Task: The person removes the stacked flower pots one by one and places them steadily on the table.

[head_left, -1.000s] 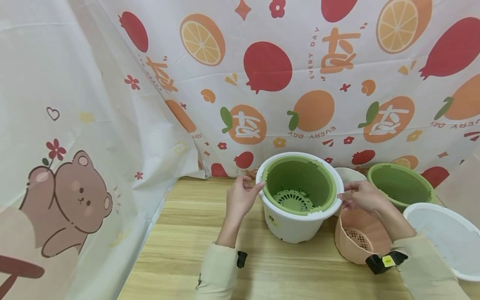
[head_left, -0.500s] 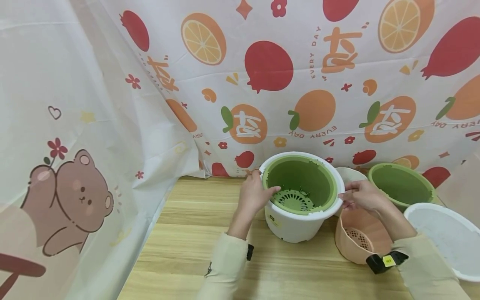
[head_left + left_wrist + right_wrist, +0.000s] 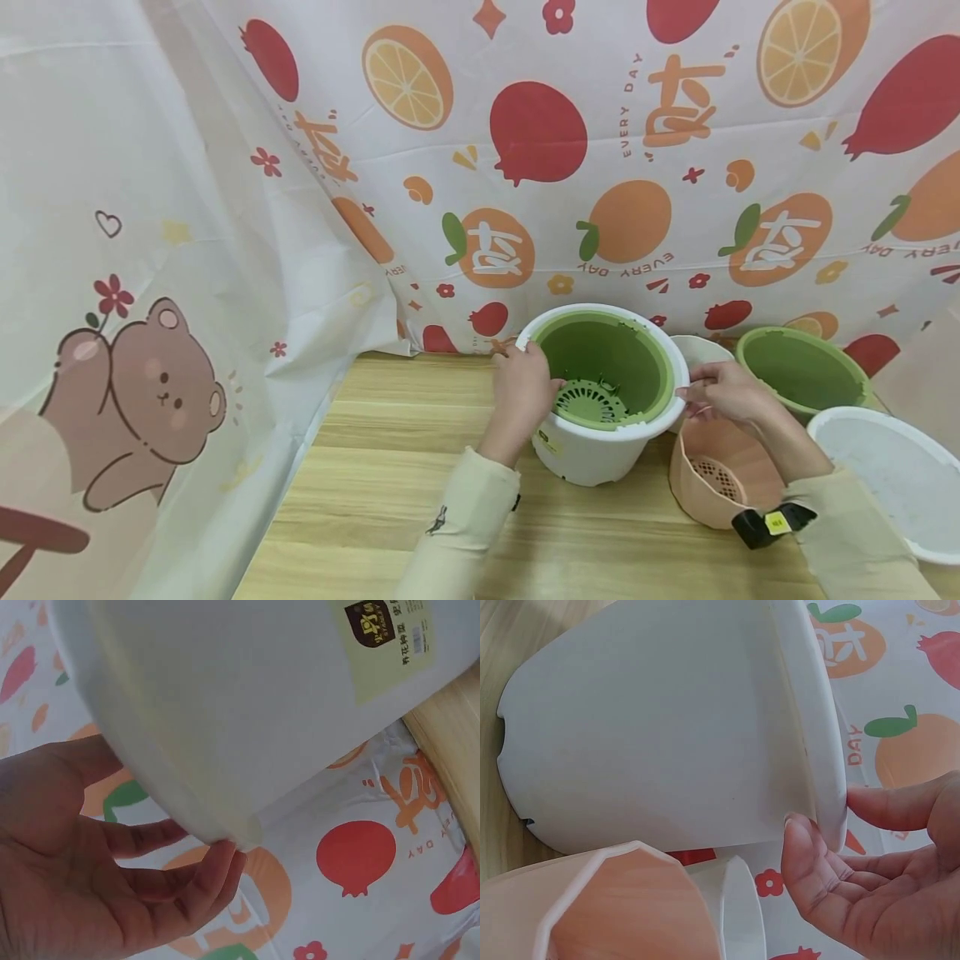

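Note:
A white plastic flower pot (image 3: pixel 581 457) stands upright on the table, with a green pot (image 3: pixel 607 350) nested inside it. Slots pierce the green pot's bottom. My left hand (image 3: pixel 521 392) grips the white rim on its left side, the thumb reaching over toward the inside. In the left wrist view, its fingers (image 3: pixel 214 881) curl against the rim's outer edge. Across from it, my right hand (image 3: pixel 731 392) pinches the rim, thumb on top and curled fingers (image 3: pixel 810 870) underneath. The left hand hides part of the rim in the head view.
Close by on the right stands a pink pot (image 3: pixel 723 475) with a perforated bottom. Behind it are a cream pot (image 3: pixel 701 350) and another green pot (image 3: pixel 802 367). A white oval container (image 3: pixel 892 475) sits at far right. A fruit-print sheet (image 3: pixel 465 167) hangs behind the wooden table (image 3: pixel 360 500).
My left hand has moved right along the left side of the rim, its fingers wrapping further around it. The right hand and the pots have stayed in place.

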The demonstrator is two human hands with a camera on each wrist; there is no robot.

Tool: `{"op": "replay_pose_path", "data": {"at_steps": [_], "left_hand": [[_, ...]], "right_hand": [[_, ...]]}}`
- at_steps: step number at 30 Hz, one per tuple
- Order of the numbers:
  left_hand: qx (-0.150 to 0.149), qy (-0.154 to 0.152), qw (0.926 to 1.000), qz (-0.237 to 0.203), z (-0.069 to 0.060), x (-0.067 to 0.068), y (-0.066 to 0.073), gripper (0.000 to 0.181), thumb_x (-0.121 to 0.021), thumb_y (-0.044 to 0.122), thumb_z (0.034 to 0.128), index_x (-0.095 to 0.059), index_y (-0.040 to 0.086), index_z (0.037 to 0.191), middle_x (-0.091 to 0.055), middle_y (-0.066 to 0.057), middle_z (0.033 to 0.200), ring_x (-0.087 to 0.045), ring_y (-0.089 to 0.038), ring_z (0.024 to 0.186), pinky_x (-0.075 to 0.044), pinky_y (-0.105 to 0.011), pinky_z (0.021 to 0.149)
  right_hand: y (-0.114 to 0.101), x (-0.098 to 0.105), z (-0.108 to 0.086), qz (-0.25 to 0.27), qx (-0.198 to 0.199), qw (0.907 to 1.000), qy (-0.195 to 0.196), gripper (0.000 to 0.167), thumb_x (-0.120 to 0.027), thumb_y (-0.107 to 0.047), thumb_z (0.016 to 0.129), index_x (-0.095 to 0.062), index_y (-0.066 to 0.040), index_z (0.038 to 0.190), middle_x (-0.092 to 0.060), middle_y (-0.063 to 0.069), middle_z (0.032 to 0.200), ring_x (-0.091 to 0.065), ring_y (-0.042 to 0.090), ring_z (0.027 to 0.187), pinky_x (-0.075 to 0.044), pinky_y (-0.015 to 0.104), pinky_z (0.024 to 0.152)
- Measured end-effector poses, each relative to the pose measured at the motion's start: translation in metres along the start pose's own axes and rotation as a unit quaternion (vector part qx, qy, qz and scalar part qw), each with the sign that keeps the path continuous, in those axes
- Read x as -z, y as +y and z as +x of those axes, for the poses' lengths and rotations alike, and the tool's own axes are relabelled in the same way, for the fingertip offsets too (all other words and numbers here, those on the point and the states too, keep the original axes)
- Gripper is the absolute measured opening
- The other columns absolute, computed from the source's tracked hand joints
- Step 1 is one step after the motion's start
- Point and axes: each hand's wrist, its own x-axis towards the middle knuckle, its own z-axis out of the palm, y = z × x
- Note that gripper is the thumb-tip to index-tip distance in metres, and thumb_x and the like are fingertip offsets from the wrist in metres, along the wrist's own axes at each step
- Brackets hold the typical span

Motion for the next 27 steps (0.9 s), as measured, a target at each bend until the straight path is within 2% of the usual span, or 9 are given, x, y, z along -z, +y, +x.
{"op": "replay_pose_path", "data": {"at_steps": [3,6,9,12,14,20,27], "left_hand": [[0.006,0.027,0.9992,0.029,0.001,-0.004,0.003,0.061,-0.074,0.046,0.0715,-0.057,-0.004,0.101,-0.056,-0.024,0.1,-0.051,-0.039,0.091,-0.053,-0.039,0.069],[0.004,0.052,0.9957,0.076,0.002,-0.009,0.006,0.061,-0.074,0.049,0.07,-0.06,-0.004,0.096,-0.057,-0.023,0.097,-0.052,-0.037,0.088,-0.052,-0.038,0.068],[-0.001,0.065,0.9896,0.129,0.003,-0.012,0.007,0.043,-0.068,0.036,0.0806,-0.064,-0.004,0.095,-0.058,-0.023,0.098,-0.052,-0.035,0.087,-0.048,-0.036,0.069],[-0.002,0.068,0.9856,0.155,0.005,-0.015,0.007,0.024,-0.059,0.019,0.0864,-0.066,-0.003,0.094,-0.059,-0.023,0.098,-0.051,-0.032,0.086,-0.044,-0.036,0.068],[-0.003,0.069,0.9845,0.161,0.006,-0.016,0.007,0.02,-0.055,0.012,0.0867,-0.067,-0.002,0.094,-0.059,-0.021,0.096,-0.05,-0.031,0.085,-0.042,-0.036,0.068],[-0.01,0.07,0.9826,0.172,0.007,-0.015,0.006,0.019,-0.057,0.013,0.0845,-0.067,-0.002,0.091,-0.061,-0.018,0.091,-0.051,-0.029,0.084,-0.042,-0.036,0.069],[-0.01,0.08,0.9831,0.164,0.01,-0.017,0.008,0.019,-0.057,0.013,0.0843,-0.068,-0.002,0.09,-0.062,-0.016,0.087,-0.052,-0.029,0.086,-0.042,-0.037,0.07]], "right_hand": [[0.001,0.0,0.001,-0.008,0.0,1.0,-0.002,0.023,-0.053,0.003,0.087,-0.046,0.019,0.102,-0.059,0.008,0.07,-0.059,0.019,0.064,-0.055,0.031,0.056],[0.001,0.0,0.001,-0.013,-0.001,0.9999,-0.005,0.027,-0.052,0.002,0.087,-0.044,0.021,0.106,-0.059,0.007,0.071,-0.059,0.019,0.064,-0.054,0.03,0.055],[0.002,0.0,0.001,-0.013,0.0,0.9999,-0.006,0.029,-0.052,0.002,0.088,-0.043,0.022,0.108,-0.06,0.007,0.071,-0.059,0.018,0.064,-0.054,0.03,0.055],[0.002,0.0,0.001,-0.01,0.0,0.9999,-0.005,0.031,-0.052,0.002,0.088,-0.042,0.022,0.109,-0.06,0.007,0.072,-0.06,0.018,0.063,-0.054,0.029,0.054],[0.002,0.0,0.001,-0.01,0.0,0.9999,-0.004,0.032,-0.052,0.002,0.088,-0.042,0.022,0.11,-0.06,0.007,0.072,-0.06,0.018,0.063,-0.054,0.029,0.054],[0.001,0.0,0.001,-0.012,-0.003,0.9999,0.0,0.03,-0.052,0.003,0.087,-0.042,0.022,0.109,-0.06,0.008,0.071,-0.06,0.019,0.064,-0.055,0.03,0.056],[0.003,0.001,0.001,-0.003,0.0,1.0,-0.005,0.032,-0.053,0.002,0.087,-0.041,0.022,0.109,-0.06,0.009,0.072,-0.06,0.019,0.064,-0.054,0.029,0.055]]}}
